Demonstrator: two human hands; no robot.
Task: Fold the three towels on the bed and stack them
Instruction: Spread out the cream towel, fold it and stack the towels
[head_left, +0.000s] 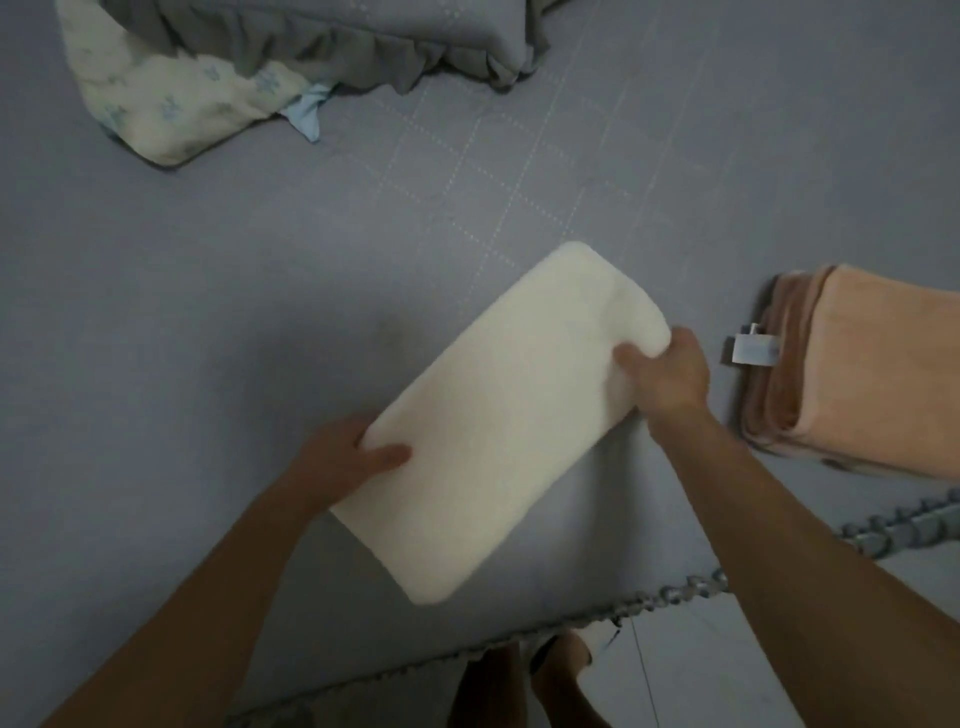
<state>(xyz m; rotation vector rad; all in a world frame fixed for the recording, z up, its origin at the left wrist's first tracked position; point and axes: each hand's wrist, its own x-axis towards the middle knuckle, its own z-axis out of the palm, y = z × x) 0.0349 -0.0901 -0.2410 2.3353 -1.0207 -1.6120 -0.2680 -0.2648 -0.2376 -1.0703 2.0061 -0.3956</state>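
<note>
A folded cream-white towel (498, 415) slants across the near middle of the bed, held at two sides. My left hand (348, 457) grips its lower left edge, thumb on top. Along the upper right edge my right hand (667, 371) pinches the cloth. A folded peach towel (857, 374) with a white tag lies on the bed at the right, apart from the white one. An unfolded pale towel with a blue print (171, 98) lies crumpled at the far left.
The blue-grey bedsheet (208, 291) covers the bed. A grey ruffled duvet (337, 36) is bunched at the far edge. The bed's trimmed near edge (649, 597) runs below the towel, with floor and my feet beyond it.
</note>
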